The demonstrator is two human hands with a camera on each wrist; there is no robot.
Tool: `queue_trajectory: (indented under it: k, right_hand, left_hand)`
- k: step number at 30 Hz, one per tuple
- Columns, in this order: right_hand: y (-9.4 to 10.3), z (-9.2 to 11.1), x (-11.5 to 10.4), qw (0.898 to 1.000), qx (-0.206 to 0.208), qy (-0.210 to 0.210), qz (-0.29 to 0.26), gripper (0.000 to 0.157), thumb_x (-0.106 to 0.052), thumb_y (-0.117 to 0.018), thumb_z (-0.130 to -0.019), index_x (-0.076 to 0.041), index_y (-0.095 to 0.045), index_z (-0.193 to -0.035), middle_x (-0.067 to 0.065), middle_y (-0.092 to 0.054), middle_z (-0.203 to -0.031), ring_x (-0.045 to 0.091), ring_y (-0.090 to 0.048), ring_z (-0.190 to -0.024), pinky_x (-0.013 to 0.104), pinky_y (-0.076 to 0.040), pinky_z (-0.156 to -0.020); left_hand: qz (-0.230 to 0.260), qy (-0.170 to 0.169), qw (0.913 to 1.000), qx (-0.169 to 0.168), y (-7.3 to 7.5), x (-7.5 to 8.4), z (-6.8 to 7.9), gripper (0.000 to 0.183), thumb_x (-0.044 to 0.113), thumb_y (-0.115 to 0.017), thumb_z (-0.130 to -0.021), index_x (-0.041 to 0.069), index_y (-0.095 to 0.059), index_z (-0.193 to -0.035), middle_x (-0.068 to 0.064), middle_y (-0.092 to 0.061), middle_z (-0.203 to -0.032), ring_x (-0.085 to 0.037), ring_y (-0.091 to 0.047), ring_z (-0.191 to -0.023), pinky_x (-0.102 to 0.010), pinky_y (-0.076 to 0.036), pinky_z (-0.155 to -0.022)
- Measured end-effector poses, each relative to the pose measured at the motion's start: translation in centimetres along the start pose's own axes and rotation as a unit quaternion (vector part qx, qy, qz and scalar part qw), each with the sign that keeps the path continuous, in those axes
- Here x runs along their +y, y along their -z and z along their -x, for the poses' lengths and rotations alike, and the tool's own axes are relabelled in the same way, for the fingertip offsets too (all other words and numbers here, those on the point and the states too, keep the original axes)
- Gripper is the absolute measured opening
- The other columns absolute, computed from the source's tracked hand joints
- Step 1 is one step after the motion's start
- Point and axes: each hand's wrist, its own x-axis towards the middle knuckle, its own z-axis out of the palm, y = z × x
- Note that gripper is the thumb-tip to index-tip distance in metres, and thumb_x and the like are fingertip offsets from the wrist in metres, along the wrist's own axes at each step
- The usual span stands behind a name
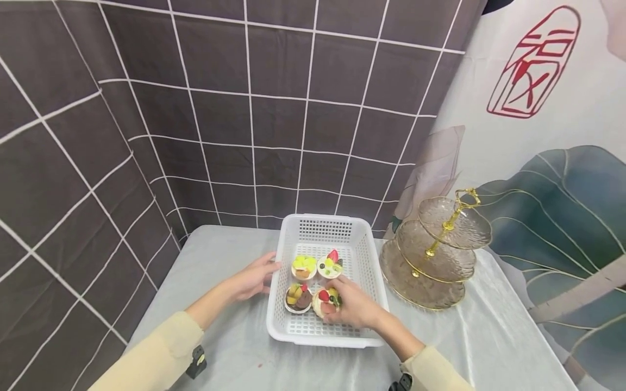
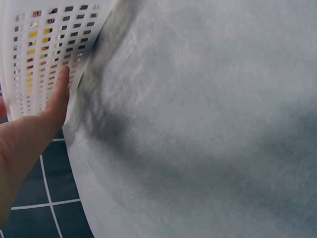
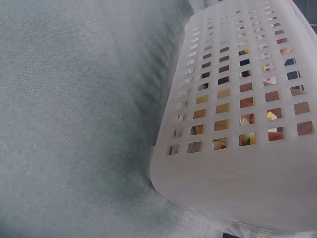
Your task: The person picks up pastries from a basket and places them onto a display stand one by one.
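Observation:
A white plastic basket [image 1: 326, 341] holds several small fruit-topped cupcakes. My right hand [image 1: 356, 304] reaches inside it and grips the front-right cupcake [image 1: 324, 307], topped with a red berry and other fruit. Left of that sits a chocolate cupcake [image 1: 298, 300] with yellow fruit. Behind these stand a cupcake with yellow-green fruit [image 1: 304, 266] and a white one with a strawberry [image 1: 330, 266]. My left hand [image 1: 251, 279] rests at the basket's left side, fingers extended; the left wrist view shows a straight digit against the perforated wall [image 2: 54, 54]. The basket wall [image 3: 233, 168] hides my right hand in its wrist view.
A three-tier glass stand [image 1: 430, 255] with gold rims and a gold handle stands right of the basket. A pale cloth [image 1: 235, 347] covers the table. Dark tiled-pattern curtain [image 1: 274, 119] hangs behind and at left; a printed white curtain [image 1: 538, 136] hangs at right.

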Motion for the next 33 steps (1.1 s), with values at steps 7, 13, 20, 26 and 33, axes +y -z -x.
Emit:
queue_trajectory:
  k: [7,13,20,26,33]
  right_hand:
    - [-0.1,0.1,-0.2,1.0,0.007,0.005,0.019,0.064,-0.024,-0.096,-0.074,-0.004,-0.066,-0.126,0.003,-0.063,-0.119,0.022,-0.063,-0.107,0.046,-0.057,-0.094]
    - [-0.1,0.2,-0.3,1.0,0.013,0.015,0.016,0.063,-0.025,-0.095,-0.075,-0.001,-0.066,-0.126,0.002,-0.065,-0.115,0.019,-0.063,-0.102,0.042,-0.058,-0.089]
    - [0.0,0.0,0.0,1.0,0.024,0.009,-0.002,0.061,-0.028,-0.096,-0.075,-0.001,-0.067,-0.122,-0.001,-0.066,-0.106,0.013,-0.061,-0.094,0.034,-0.058,-0.081]
    - [0.1,0.2,-0.1,0.999,0.029,0.017,-0.002,0.057,-0.029,-0.095,-0.074,-0.006,-0.067,-0.118,-0.006,-0.063,-0.103,0.01,-0.06,-0.091,0.029,-0.057,-0.079]
    - [0.9,0.5,-0.7,0.999,0.028,0.032,0.004,0.057,-0.029,-0.095,-0.074,-0.008,-0.068,-0.119,-0.009,-0.06,-0.101,0.009,-0.058,-0.09,0.028,-0.056,-0.079]
  left_hand:
    - [-0.018,0.0,0.9998,-0.005,-0.1,0.3,0.3,0.061,0.02,-0.04,-0.115,0.006,-0.014,-0.168,-0.034,-0.033,-0.161,-0.055,-0.037,-0.148,-0.066,-0.052,-0.106]
    - [-0.017,-0.004,0.9998,-0.005,-0.2,0.0,0.4,0.061,0.02,-0.041,-0.115,0.006,-0.016,-0.168,-0.033,-0.036,-0.16,-0.053,-0.04,-0.146,-0.065,-0.054,-0.105]
    - [-0.02,-0.01,0.9997,0.003,-0.2,-0.1,0.4,0.061,0.022,-0.041,-0.115,0.007,-0.016,-0.168,-0.031,-0.036,-0.162,-0.052,-0.04,-0.147,-0.063,-0.054,-0.106]
    - [-0.026,-0.014,0.9996,0.002,-0.1,-0.4,0.3,0.062,0.025,-0.041,-0.115,0.008,-0.016,-0.168,-0.031,-0.034,-0.163,-0.052,-0.039,-0.148,-0.06,-0.054,-0.107]
    - [-0.02,-0.013,0.9997,0.003,-0.1,-0.5,0.4,0.062,0.026,-0.042,-0.115,0.01,-0.017,-0.169,-0.03,-0.033,-0.163,-0.051,-0.04,-0.148,-0.06,-0.054,-0.107]
